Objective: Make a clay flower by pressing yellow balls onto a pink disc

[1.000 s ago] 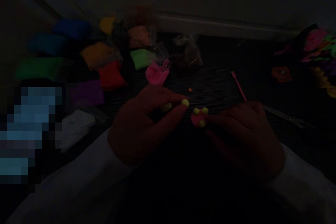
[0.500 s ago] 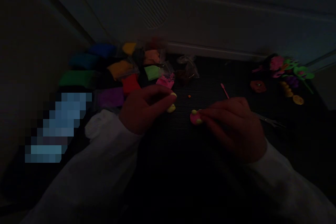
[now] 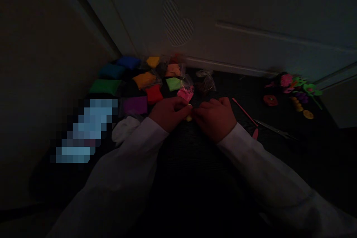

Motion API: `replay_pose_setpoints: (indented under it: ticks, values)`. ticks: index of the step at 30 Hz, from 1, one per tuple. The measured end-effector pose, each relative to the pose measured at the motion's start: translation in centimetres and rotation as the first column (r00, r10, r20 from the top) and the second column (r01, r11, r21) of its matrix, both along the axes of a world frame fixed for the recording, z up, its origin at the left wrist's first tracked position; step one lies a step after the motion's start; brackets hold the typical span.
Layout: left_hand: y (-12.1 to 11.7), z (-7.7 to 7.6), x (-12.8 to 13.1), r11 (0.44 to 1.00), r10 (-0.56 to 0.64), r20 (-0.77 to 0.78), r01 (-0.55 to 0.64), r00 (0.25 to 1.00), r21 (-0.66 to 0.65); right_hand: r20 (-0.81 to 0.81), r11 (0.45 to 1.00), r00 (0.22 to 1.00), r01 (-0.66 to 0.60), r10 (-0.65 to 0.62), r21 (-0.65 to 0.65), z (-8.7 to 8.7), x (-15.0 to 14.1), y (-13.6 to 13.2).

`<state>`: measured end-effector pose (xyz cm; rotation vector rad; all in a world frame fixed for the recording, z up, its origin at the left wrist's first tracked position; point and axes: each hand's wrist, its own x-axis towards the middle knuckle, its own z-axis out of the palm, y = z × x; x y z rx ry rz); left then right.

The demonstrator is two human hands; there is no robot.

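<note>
Yellow clay bit (image 3: 190, 105) pinched small, left grip (image 3: 170, 116) nearly meeting right grip (image 3: 215, 118)

Held at the left fingertips, near the middle of the dark surface (image 3: 189, 156), with a second yellow lump (image 3: 189, 118) just on the near side, partly hidden. Left grip narrow, closed on that first bit. Right grip bunched close beside, fingertips turned away from view; cannot tell whether loaded or empty.

Looks like a fine handling step, pressing or shaping between both sets of fingers. Calls next for light, even pressure and a clean release, without flattening such soft stuff or smearing the lump alongside.

Just beyond the left grip, pink clay (image 3: 185, 93); farther left, a red packet (image 3: 154, 95), a purple packet (image 3: 135, 105) and a green packet (image 3: 105, 86). White clay (image 3: 125, 128) beside the left sleeve (image 3: 119, 156). To the right, a slim pink tool (image 3: 244, 112) and scissors (image 3: 276, 131), both untouched. At far right, colourful flower-like pieces (image 3: 309, 89).
</note>
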<state>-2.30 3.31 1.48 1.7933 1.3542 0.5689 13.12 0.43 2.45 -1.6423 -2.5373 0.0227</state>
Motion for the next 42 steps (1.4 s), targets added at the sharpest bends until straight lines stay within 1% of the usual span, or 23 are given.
replay_pose_setpoints:
  ticks: [4, 11, 17, 20, 23, 27, 30, 32, 34, 38, 42]
  values:
    - [0.0, -0.5, 0.0, 0.999, -0.018, -0.036, 0.019, 0.999, 0.042, 0.003, 1.000, 1.000, -0.006, 0.006, -0.029, 0.1, -0.1, 0.0]
    - [-0.5, 0.2, 0.4, 0.996, -0.028, -0.133, 0.039, 0.991, 0.080, 0.014, 0.999, 1.000, -0.027, 0.027, -0.032, 0.3, -0.1, -0.2]
    - [-0.8, 0.6, 0.4, 0.994, -0.051, -0.219, 0.072, 0.974, 0.087, 0.019, 1.000, 0.999, -0.026, 0.026, 0.013, -0.2, -0.5, -0.2]
    - [-0.9, 0.7, 0.4, 0.990, -0.047, -0.254, 0.079, 0.966, 0.116, 0.011, 1.000, 1.000, -0.011, 0.011, 0.027, -0.3, -0.6, -0.2]
    - [-0.9, 0.7, 0.4, 0.988, -0.049, -0.258, 0.085, 0.965, 0.128, -0.012, 1.000, 1.000, -0.004, 0.004, -0.017, 0.2, -0.1, -0.2]
    - [-0.9, 0.7, 0.4, 0.991, -0.033, -0.235, 0.062, 0.972, 0.120, -0.120, 0.995, 0.993, 0.002, -0.014, -0.098, 1.9, 1.1, -0.2]
    - [-0.9, 0.6, 0.4, 0.993, -0.033, -0.219, 0.057, 0.975, 0.105, -0.131, 0.997, 0.991, 0.012, -0.022, -0.079, 2.6, 1.5, -0.2]
    - [-0.9, 0.7, 0.4, 0.994, -0.035, -0.215, 0.057, 0.976, 0.094, -0.084, 0.999, 0.996, 0.009, -0.013, -0.045, 2.3, 1.4, -0.2]
    - [-0.9, 0.8, 0.5, 0.995, -0.038, -0.218, 0.058, 0.975, 0.086, -0.045, 0.999, 0.999, -0.012, 0.011, -0.038, 1.8, 1.0, -0.3]
    - [-0.8, 0.9, 0.5, 0.996, -0.046, -0.215, 0.063, 0.975, 0.070, -0.017, 0.999, 0.999, -0.037, 0.036, -0.032, 0.8, 0.4, -0.5]
    - [-0.7, 0.7, 0.4, 0.996, -0.045, -0.198, 0.060, 0.979, 0.070, 0.007, 0.998, 0.999, -0.053, 0.053, -0.032, 0.4, 0.1, -0.5]
